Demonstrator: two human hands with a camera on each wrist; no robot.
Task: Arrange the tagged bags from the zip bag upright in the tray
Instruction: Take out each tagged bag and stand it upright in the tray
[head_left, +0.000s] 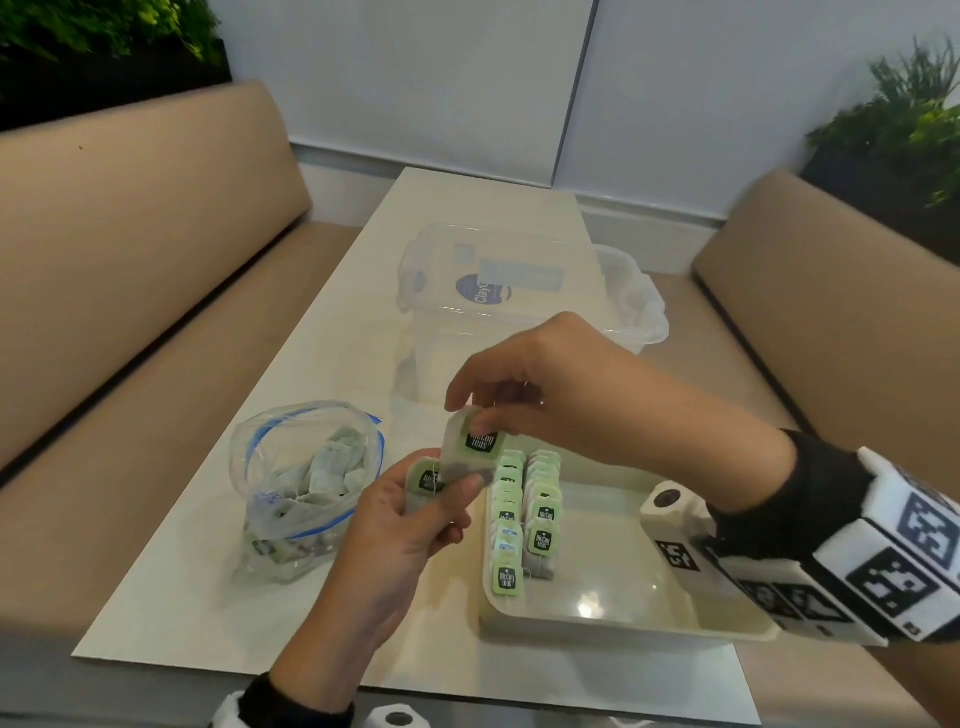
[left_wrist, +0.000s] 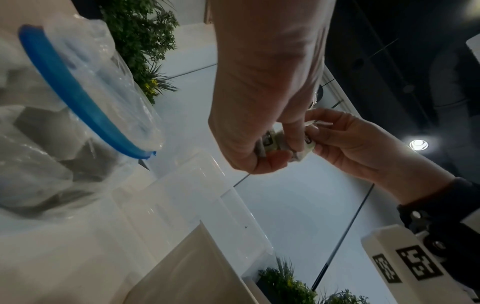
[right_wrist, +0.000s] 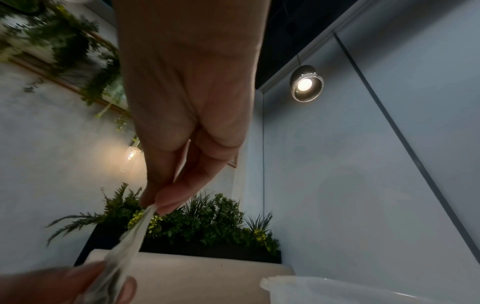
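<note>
Just left of the cream tray, my right hand pinches the top of a tea bag with a green tag. Its lower end lies under the thumb of my left hand, which also grips a second tagged tea bag. In the tray's left part, two rows of tagged tea bags stand upright. On the table to the left, the open zip bag holds several more bags. In the right wrist view my right fingertips pinch the tea bag. The left wrist view shows both hands meeting at the tea bags.
A clear plastic container with its lid stands behind the tray on the pale table. Tan benches flank the table on both sides. The right part of the tray is bare. Plants sit in the back corners.
</note>
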